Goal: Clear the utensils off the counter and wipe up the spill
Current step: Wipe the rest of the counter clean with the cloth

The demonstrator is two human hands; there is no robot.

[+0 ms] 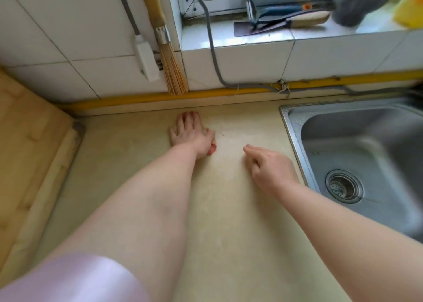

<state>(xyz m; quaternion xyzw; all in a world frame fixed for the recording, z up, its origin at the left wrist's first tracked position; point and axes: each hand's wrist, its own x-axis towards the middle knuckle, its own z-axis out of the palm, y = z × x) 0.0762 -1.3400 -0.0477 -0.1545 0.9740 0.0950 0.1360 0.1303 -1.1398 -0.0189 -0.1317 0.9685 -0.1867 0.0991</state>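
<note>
Two bare arms reach over a kitchen counter, a broad, smooth, pale beige slab with faint cloudy marks. No puddle shows plainly on it, so where the spill lies cannot be told. No utensils lie on it near the hands either. Just right of the right hand is a steel sink, deep, brushed and round-cornered. Well left of the left hand is a thick wooden chopping board with a dull, porous grain. If liquid is pushed that way, the wood would likely soak it up and stain. On the tiled window ledge beyond both hands lies a cleaver, flat, dark and wide-bladed, with a metal peeler propped behind it. These seem to be the utensils, and a damp hand reaching up for the blade could slip and be cut. A bristle brush with stiff straw fibres hangs on the wall beyond the left hand. Beside it is a white plastic socket block, and splashed water there would be dangerous. The left hand lies flat with fingers straight, pressing the counter near the back wall. On a slick surface, that palm might skid. The right hand is nearer the body, fingers loosely curled around nothing. A small pink-red scrap shows under the left hand's thumb side, but it cannot be told what it is. Tiny dark specks lie just right of that hand, and a careless wipe may smear them.
</note>
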